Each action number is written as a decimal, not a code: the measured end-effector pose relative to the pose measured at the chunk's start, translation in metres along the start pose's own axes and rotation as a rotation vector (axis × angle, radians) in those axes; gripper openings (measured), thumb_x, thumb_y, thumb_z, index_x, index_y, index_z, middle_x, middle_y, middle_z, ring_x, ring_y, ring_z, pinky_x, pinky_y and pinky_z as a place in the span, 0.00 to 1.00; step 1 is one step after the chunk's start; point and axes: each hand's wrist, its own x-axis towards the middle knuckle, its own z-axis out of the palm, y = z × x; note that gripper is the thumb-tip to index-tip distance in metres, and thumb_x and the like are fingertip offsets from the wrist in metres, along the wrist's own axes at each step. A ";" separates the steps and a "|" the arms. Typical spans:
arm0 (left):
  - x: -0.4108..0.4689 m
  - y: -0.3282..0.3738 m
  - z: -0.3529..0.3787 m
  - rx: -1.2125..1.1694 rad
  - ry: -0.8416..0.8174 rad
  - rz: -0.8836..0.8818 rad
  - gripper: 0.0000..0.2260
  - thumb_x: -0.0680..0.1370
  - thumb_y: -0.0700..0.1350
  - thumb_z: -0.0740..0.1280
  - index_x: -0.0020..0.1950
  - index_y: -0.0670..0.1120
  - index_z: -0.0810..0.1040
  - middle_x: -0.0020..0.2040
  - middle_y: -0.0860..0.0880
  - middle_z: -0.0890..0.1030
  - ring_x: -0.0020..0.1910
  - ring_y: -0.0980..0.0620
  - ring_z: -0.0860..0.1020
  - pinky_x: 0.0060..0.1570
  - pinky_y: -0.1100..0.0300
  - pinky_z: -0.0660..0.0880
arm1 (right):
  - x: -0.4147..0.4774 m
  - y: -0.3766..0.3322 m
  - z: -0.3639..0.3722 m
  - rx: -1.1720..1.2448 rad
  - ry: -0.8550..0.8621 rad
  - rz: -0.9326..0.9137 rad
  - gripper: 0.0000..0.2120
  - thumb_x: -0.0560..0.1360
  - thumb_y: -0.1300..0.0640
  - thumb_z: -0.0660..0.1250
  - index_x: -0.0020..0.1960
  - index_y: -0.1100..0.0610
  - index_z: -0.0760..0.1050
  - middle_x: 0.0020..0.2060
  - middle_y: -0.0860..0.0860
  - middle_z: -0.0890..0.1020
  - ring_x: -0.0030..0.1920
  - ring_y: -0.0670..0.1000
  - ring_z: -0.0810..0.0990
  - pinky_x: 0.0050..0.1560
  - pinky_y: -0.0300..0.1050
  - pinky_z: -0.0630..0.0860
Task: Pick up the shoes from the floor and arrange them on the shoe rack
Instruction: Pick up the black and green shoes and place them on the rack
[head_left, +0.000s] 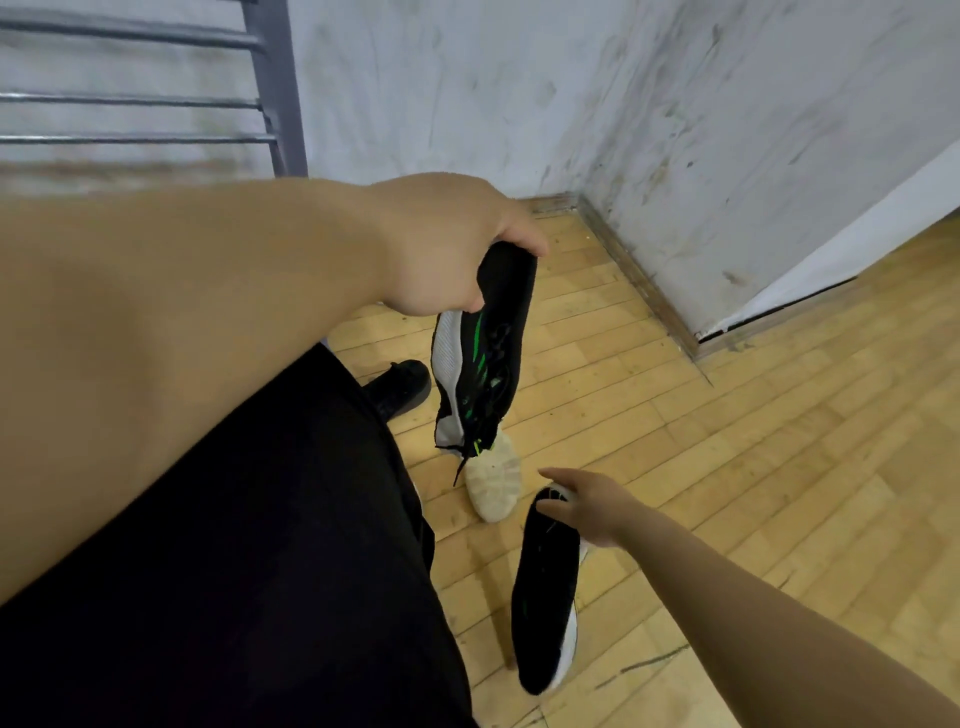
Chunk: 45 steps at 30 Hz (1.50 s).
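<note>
A wooden floor (779, 441) is seen spread beneath both hands, and it is closed off beyond them by a scuffed, grey-marked wall (467, 93) that turns a corner. The shoe rack (270, 93), with its dark metal bars, is found up and to the left of the left hand (452, 244); no shoes can be made out on the bars in view. A black trouser leg (234, 571) is seen below the left forearm.

Now the shoes: a black shoe with green stripes (498, 332) is gripped at its heel by the left hand and is hung toe down, clear of the floor. Just below its toe, between the two hands, a pale shoe (493, 486) is seen lying sole up. A second black shoe (545, 597) is stretched along the floor under the right hand (582, 506), whose fingers are placed at its heel opening; whether a grip is closed there cannot be told. Left of the hanging shoe, beside the trouser leg, another dark shoe (402, 384) is seen on the floor.
</note>
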 end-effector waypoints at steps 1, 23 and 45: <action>-0.005 0.000 -0.004 -0.005 0.014 0.002 0.33 0.78 0.42 0.73 0.77 0.65 0.67 0.73 0.56 0.74 0.68 0.52 0.74 0.59 0.60 0.67 | -0.012 -0.007 -0.013 -0.024 -0.002 -0.030 0.29 0.80 0.39 0.65 0.79 0.41 0.64 0.76 0.49 0.71 0.75 0.54 0.69 0.72 0.51 0.69; -0.255 -0.081 -0.163 -0.294 0.545 -0.304 0.29 0.77 0.35 0.73 0.67 0.64 0.75 0.50 0.66 0.76 0.46 0.68 0.80 0.57 0.54 0.77 | -0.229 -0.330 -0.229 -0.461 0.495 -0.750 0.28 0.77 0.40 0.70 0.75 0.37 0.69 0.75 0.43 0.71 0.75 0.48 0.67 0.70 0.44 0.64; -0.359 -0.221 -0.101 -0.583 0.538 -0.505 0.29 0.78 0.32 0.71 0.68 0.63 0.77 0.65 0.59 0.78 0.50 0.61 0.82 0.46 0.68 0.75 | -0.166 -0.412 -0.128 0.235 0.452 -0.894 0.20 0.78 0.45 0.72 0.69 0.40 0.78 0.70 0.44 0.77 0.71 0.51 0.73 0.71 0.58 0.71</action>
